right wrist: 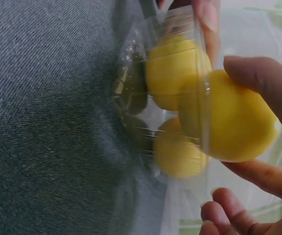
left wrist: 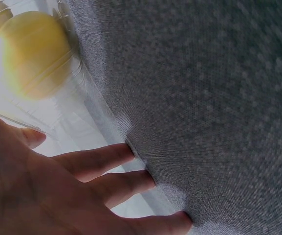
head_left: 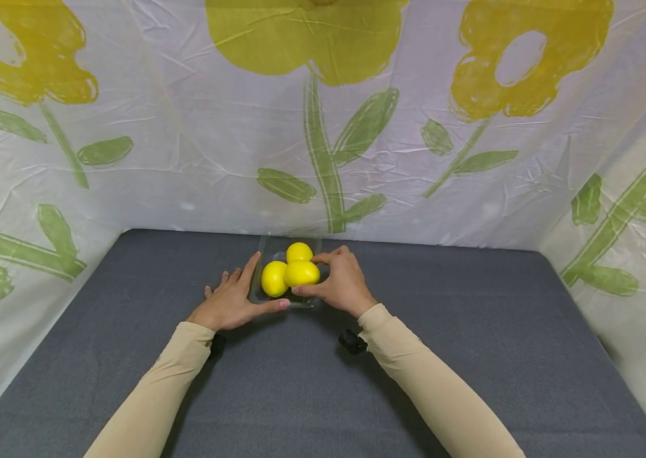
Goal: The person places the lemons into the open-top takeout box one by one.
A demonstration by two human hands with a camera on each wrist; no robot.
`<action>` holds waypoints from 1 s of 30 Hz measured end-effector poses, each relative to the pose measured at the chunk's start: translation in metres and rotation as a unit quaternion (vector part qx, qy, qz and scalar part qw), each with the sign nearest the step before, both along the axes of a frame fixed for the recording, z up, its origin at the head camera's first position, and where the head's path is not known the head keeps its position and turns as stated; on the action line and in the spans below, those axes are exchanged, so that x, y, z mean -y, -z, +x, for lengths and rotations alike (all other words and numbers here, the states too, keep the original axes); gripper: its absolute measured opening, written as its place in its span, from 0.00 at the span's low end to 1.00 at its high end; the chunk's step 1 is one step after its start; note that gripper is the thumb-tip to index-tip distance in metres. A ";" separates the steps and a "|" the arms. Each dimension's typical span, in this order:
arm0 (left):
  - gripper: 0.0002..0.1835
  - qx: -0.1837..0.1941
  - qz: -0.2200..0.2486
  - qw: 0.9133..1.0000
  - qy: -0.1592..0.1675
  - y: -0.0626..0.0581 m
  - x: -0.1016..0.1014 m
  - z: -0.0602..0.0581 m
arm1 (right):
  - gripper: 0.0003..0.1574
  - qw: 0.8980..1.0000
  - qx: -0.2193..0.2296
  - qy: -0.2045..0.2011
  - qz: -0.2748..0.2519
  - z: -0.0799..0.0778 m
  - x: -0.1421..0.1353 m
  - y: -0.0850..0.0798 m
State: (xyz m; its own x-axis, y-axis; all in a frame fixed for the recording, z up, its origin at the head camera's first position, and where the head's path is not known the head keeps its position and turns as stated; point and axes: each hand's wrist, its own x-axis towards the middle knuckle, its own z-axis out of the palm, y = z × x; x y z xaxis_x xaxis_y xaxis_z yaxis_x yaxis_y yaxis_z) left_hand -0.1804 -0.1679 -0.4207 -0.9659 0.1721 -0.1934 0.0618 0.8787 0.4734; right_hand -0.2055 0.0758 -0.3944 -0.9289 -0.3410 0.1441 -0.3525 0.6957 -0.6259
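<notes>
A clear plastic container (head_left: pixel 302 305) stands near the back edge of the table. Two lemons lie inside it, one at the left (head_left: pixel 274 278) and one farther back (head_left: pixel 299 251). My right hand (head_left: pixel 348 280) pinches another lemon (right wrist: pixel 243 117) between thumb and index finger, partly above the rim in the right wrist view. The other right fingers hang loosely below it. At the container's left front corner is my left hand (head_left: pixel 228 305), thumb stretched along the front side and index finger along the left side. Other left fingertips (left wrist: pixel 180 220) touch the grey cloth.
Dark grey cloth (head_left: pixel 443 350) covers the table. White sheeting (head_left: pixel 197 184) printed with yellow flowers and green leaves hangs behind the table and at both sides. A black wrist device (head_left: pixel 353 342) shows under the right forearm.
</notes>
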 end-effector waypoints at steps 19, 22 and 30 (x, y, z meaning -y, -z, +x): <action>0.69 0.003 -0.003 1.000 -0.001 0.000 0.001 0.000 | 0.43 0.995 -0.064 0.035 0.071 0.003 0.011 -0.004; 0.69 0.004 -0.001 1.000 -0.002 0.000 0.001 0.000 | 0.43 0.993 -0.080 0.040 0.080 0.001 0.012 -0.003; 0.69 0.005 0.000 1.000 0.000 0.000 0.000 -0.001 | 0.43 0.992 -0.074 0.028 0.094 0.005 0.012 -0.008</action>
